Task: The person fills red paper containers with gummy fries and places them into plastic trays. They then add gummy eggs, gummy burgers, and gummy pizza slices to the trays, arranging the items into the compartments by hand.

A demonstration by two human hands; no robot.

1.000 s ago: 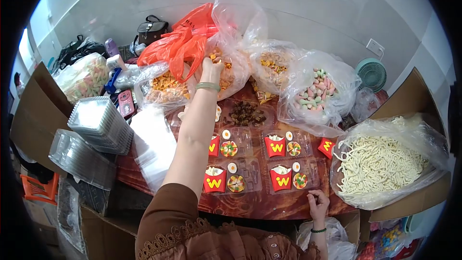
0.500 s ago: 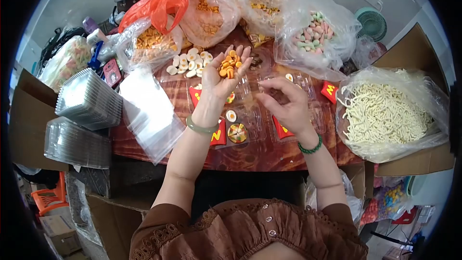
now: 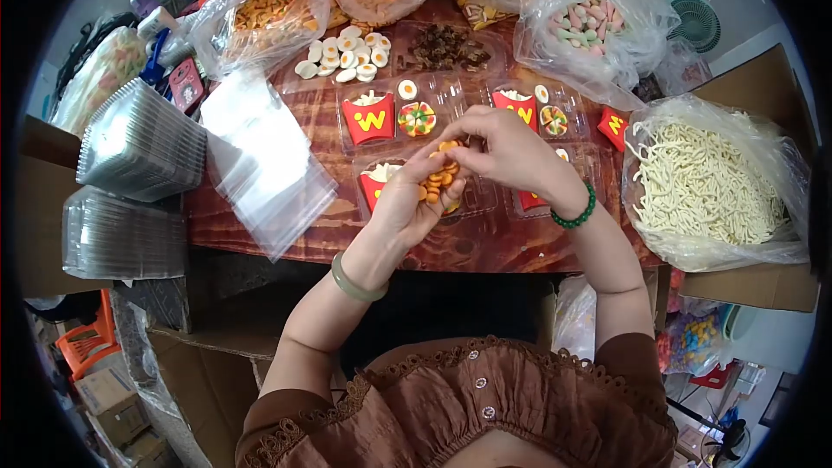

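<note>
Orange gummy candies [image 3: 439, 180] lie heaped in my left hand [image 3: 400, 208], whose fingers curl around them. Thumb and fingers of my right hand [image 3: 503, 149] pinch at the top of this heap, on an orange candy partly hidden by the fingertips. Beneath both hands are clear plastic trays [image 3: 451, 87]. They hold red fry boxes [image 3: 368, 121] with pale sticks inside, fried-egg gummies [image 3: 407, 89] and round pizza-like gummies [image 3: 417, 120]. My hands partly cover the nearer trays.
Egg gummies [image 3: 348, 56] and dark brown candies [image 3: 446, 48] lie farther back. Behind them stand bags of orange candies [image 3: 277, 13] and pastel candies [image 3: 589, 22]. Stacked clear trays [image 3: 139, 143] and plastic sleeves [image 3: 264, 156] are left; a box of pale sticks [image 3: 706, 182] is right.
My left hand has come down toward me and turned inward with the orange candies. My right hand has moved left to meet it, its fingers now at the heap. The view has shifted.
</note>
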